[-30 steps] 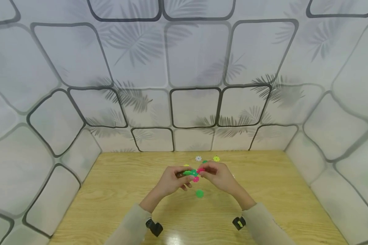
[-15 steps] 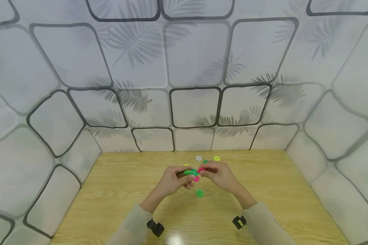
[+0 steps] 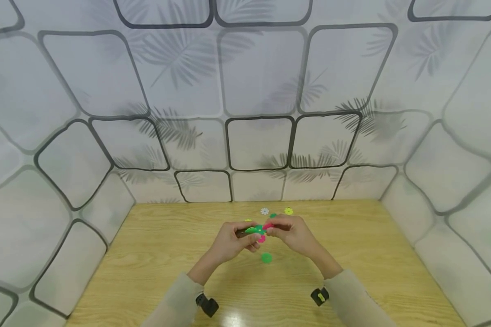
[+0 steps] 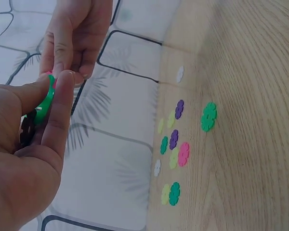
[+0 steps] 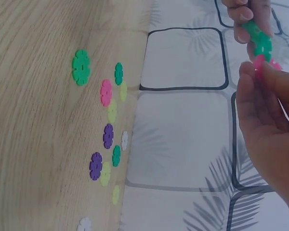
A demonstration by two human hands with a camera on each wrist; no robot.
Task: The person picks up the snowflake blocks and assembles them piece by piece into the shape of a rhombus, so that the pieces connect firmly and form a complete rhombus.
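My left hand (image 3: pixel 227 243) grips a green notched snowflake disc (image 5: pixel 262 45) between thumb and fingers. A dark brown piece (image 4: pixel 26 130) sits deeper in the same grip, partly hidden by the palm. In my right hand (image 3: pixel 293 236), thumb and fingertips pinch a pink snowflake disc (image 5: pixel 258 69). The pink disc meets the green one at its edge, in the gap between both hands. Both hands are held above the table. Most of the pink disc is covered by fingers in the left wrist view.
On the wooden table (image 3: pixel 147 263) lies a lone green disc (image 3: pixel 266 258) nearest the body. Farther back are a pink disc (image 4: pixel 183 154), a purple disc (image 5: pixel 108 136), a white disc (image 3: pixel 264 211) and several yellow and green ones. Patterned walls (image 3: pixel 258 145) enclose the table's back and sides.
The held green and pink discs have tilted slightly where they meet. Both hands stay in nearly the same place, and the discs on the table lie as before.
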